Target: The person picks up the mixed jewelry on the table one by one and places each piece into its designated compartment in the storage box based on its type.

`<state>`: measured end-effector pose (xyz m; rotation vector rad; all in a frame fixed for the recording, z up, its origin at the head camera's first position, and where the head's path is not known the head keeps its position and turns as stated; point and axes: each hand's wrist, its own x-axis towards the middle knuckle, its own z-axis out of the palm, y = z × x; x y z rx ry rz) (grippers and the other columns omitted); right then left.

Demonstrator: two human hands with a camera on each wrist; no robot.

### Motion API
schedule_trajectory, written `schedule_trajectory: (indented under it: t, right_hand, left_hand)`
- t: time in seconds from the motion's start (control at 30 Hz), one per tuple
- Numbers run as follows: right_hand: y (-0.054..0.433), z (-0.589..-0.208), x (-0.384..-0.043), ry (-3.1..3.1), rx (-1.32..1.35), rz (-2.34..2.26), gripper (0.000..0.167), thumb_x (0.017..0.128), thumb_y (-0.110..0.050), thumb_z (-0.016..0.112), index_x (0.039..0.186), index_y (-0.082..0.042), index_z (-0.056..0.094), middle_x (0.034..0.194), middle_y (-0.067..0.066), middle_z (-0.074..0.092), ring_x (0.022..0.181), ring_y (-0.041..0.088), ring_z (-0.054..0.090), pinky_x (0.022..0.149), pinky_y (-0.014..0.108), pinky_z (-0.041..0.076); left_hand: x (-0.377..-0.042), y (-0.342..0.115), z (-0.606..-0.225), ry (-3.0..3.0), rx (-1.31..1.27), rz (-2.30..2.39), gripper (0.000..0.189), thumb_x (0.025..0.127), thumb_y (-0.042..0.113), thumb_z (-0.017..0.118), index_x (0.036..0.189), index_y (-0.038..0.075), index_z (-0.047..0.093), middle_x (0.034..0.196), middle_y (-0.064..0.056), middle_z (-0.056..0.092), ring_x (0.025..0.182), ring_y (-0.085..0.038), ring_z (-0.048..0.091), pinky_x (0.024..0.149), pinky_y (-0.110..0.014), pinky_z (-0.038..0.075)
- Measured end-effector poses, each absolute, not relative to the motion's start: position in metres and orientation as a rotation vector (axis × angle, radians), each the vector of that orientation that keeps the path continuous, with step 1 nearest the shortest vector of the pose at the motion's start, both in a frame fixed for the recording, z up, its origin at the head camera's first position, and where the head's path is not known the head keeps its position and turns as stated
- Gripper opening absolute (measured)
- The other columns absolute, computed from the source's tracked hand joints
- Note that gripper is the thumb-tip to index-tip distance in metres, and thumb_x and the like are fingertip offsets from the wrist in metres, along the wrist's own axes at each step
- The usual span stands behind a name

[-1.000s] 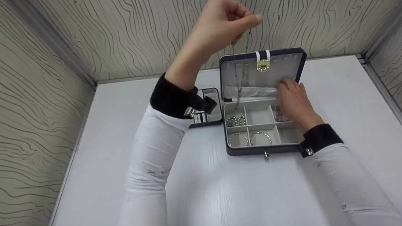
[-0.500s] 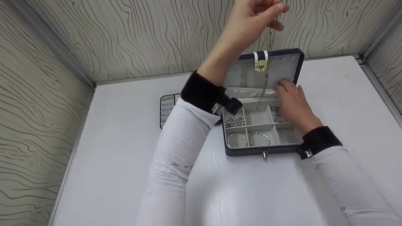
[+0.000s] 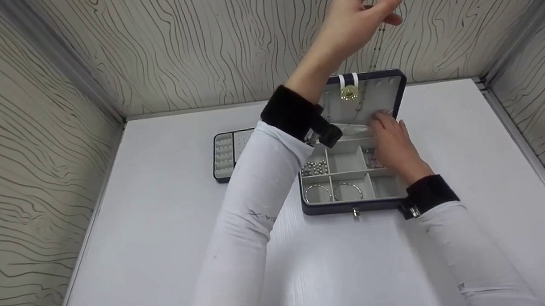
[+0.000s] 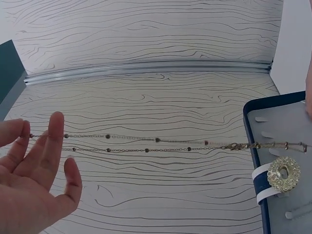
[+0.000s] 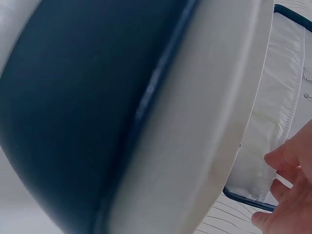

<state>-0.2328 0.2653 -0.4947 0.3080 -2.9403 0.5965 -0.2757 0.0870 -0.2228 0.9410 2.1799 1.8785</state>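
My left hand (image 3: pixel 352 18) is raised high above the jewelry box (image 3: pixel 348 207), pinching a thin beaded chain necklace (image 4: pixel 157 140) between thumb and forefinger. The necklace hangs in two strands, and its lower end is in front of the open lid (image 3: pixel 400 91). In the left wrist view the other fingers are spread apart from the chain. My right hand (image 3: pixel 394 148) is at the lower right of the lid, with bent fingers at the edge of the gathered white fabric pocket (image 5: pixel 268 112), which they grip. A round gold brooch (image 3: pixel 349 93) sits on the lid's strap.
The box's compartments hold silvery beads (image 3: pixel 315 168), bracelets (image 3: pixel 347 190) and pinkish jewelry (image 3: pixel 371 158). A smaller jewelry tray (image 3: pixel 224 158) lies to the left, partly behind my left sleeve. The patterned back wall (image 3: pixel 193 55) rises behind the white table (image 3: pixel 170 233).
My left hand has moved right and higher, carrying the necklace across the lid toward its right side. My right hand stays at the pocket. More of the small tray has come into view.
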Motion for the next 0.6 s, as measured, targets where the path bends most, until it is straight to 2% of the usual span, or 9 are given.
schedule_trajectory:
  t: [0.17,0.33,0.43,0.6]
  right_hand:
    - [0.264,-0.493,-0.233,-2.934,0.324,0.608,0.057,0.079,0.021,0.051,0.135,0.009,0.045,0.147,0.026,0.032,0.14,0.045,0.023,0.109,0.069,0.014]
    - [0.26,-0.492,-0.233,-2.934,0.339,0.625,0.07,0.071,0.02,0.065,0.136,0.008,0.045,0.147,0.026,0.032,0.139,0.045,0.023,0.109,0.069,0.015]
    - [0.259,-0.491,-0.233,-2.935,0.341,0.62,0.071,0.07,0.02,0.065,0.137,0.008,0.044,0.147,0.026,0.032,0.139,0.046,0.023,0.109,0.069,0.015]
    - [0.256,-0.49,-0.232,-2.934,0.324,0.614,0.066,0.073,0.022,0.057,0.137,0.009,0.043,0.147,0.026,0.032,0.139,0.045,0.024,0.109,0.068,0.016]
  left_hand:
    - [-0.28,0.093,-0.217,2.236,0.93,1.849,0.016,0.102,0.01,0.052,0.114,0.002,0.058,0.14,0.0,0.053,0.087,-0.014,0.066,0.087,-0.009,0.042]
    - [-0.288,0.097,-0.23,2.241,0.926,1.829,0.013,0.102,0.01,0.051,0.111,0.003,0.058,0.143,0.003,0.051,0.086,-0.015,0.066,0.086,-0.01,0.044]
    - [-0.293,0.097,-0.241,2.236,0.93,1.824,0.012,0.102,0.01,0.052,0.109,0.002,0.058,0.143,0.002,0.051,0.087,-0.016,0.066,0.085,-0.012,0.046]
    - [-0.3,0.096,-0.268,2.267,0.877,1.751,0.011,0.102,0.012,0.053,0.106,0.004,0.059,0.142,0.003,0.052,0.089,-0.016,0.066,0.076,-0.016,0.048]
